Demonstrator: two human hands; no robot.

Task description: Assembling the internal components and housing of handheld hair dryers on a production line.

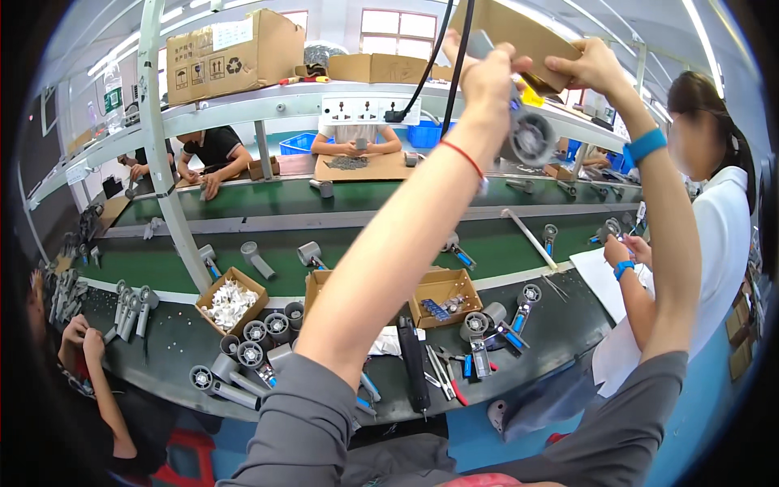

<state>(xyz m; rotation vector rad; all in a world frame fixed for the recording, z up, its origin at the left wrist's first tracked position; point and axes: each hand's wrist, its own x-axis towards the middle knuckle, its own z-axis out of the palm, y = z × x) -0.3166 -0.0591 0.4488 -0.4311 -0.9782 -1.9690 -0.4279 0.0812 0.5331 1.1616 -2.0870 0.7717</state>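
Note:
Both my arms are raised toward the shelf over the bench. My left hand [489, 79] is closed round a grey handheld fan [533, 138], its round head hanging below the fist, slightly blurred. A grey end pokes out above the fingers. My right hand [596, 66] grips the lower edge of a cardboard box [531, 32], which is tilted at shelf height. What the box holds is hidden, though something yellow [531, 95] shows just under it. Several more grey fans [277, 326] stand and lie on the bench below.
On the bench are a box of white parts [231, 302], a small parts box [445, 297], a black electric screwdriver [413, 365] and pliers [451, 377]. A green conveyor [365, 235] runs behind. Black cables hang near my left hand. Co-workers sit left and opposite; one person [714, 235] stands close right.

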